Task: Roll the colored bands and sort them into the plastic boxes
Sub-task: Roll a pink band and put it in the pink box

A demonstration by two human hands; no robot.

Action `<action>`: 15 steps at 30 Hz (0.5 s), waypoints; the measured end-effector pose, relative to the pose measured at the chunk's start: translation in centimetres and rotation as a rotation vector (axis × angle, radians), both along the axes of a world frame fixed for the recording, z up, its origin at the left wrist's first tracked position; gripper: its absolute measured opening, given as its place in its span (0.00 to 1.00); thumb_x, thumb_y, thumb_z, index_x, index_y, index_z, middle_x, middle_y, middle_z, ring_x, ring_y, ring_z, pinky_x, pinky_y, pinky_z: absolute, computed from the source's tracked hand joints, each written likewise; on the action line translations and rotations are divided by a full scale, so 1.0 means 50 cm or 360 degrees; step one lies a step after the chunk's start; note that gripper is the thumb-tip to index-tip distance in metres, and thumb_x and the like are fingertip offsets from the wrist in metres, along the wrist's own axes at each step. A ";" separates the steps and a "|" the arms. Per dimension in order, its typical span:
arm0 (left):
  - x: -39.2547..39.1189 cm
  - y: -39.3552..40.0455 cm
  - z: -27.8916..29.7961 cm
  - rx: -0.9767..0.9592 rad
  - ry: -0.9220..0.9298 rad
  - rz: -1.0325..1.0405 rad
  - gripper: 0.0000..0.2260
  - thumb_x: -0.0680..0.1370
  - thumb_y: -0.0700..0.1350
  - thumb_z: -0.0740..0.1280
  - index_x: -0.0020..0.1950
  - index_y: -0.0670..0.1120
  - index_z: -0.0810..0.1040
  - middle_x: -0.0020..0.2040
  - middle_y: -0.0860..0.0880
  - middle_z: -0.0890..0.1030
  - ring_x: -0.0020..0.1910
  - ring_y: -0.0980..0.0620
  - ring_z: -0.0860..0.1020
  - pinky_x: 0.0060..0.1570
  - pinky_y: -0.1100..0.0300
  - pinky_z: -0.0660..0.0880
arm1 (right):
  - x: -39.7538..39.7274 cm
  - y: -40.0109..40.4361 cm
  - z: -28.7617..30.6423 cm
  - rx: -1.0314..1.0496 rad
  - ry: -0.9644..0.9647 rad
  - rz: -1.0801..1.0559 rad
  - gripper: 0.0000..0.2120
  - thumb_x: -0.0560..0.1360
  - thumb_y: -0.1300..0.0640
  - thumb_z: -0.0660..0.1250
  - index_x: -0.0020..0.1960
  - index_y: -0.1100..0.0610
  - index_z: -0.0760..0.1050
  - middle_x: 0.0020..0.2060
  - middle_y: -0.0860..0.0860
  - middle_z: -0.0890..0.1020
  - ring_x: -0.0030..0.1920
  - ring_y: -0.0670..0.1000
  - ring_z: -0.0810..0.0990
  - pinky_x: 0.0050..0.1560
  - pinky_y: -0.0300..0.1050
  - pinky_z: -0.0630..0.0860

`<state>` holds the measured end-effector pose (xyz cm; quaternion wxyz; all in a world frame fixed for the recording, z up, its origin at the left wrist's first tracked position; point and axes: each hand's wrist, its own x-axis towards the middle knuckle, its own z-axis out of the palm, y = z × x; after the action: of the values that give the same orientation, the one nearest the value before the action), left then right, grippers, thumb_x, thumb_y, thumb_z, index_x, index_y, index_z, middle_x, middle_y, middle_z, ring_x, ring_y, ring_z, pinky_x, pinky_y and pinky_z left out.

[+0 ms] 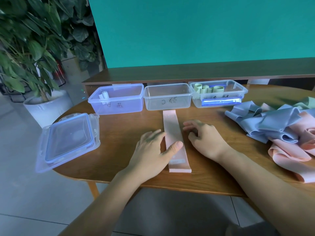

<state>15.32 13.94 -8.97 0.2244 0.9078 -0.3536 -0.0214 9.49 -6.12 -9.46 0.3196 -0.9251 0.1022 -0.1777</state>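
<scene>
From the left I see stacked lids (68,142) overhanging the table (119,126) edge, then 3 plastic boxes (167,97) in a row along the far side, the middle 1 touching the far end of the pink band (172,132). That band lies flat, its near end close to the front edge; my left hand (153,150) rests on it, fingers straight, thumb across it. My right hand (202,137) sits just beside it, relaxed and holding nothing, with bare wood before the loose bands (272,126) at right.
</scene>
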 end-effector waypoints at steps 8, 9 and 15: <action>0.001 0.006 0.001 0.0113 0.0049 -0.0030 0.39 0.73 0.75 0.46 0.79 0.55 0.63 0.81 0.53 0.58 0.80 0.53 0.51 0.77 0.46 0.52 | -0.014 0.001 -0.014 -0.0258 0.0005 0.0131 0.23 0.77 0.65 0.61 0.70 0.51 0.74 0.61 0.44 0.82 0.64 0.48 0.76 0.64 0.38 0.67; -0.001 0.007 0.002 0.0095 0.0071 -0.0027 0.39 0.74 0.74 0.47 0.79 0.55 0.63 0.81 0.53 0.58 0.80 0.53 0.51 0.77 0.47 0.53 | -0.017 0.001 -0.014 -0.0254 0.0005 0.0134 0.22 0.77 0.64 0.62 0.70 0.51 0.74 0.61 0.44 0.82 0.64 0.47 0.76 0.64 0.37 0.67; -0.003 0.031 0.005 -0.0392 0.0093 -0.0112 0.24 0.78 0.64 0.63 0.72 0.57 0.75 0.71 0.62 0.73 0.71 0.64 0.67 0.72 0.60 0.66 | -0.066 0.008 -0.011 -0.0042 -0.0167 0.0145 0.13 0.80 0.57 0.66 0.63 0.47 0.80 0.57 0.40 0.83 0.55 0.45 0.82 0.60 0.36 0.74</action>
<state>15.17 15.48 -8.72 0.3436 0.8594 -0.3784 -0.0119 6.16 -5.71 -10.01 0.3199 -0.9224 0.0407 -0.2125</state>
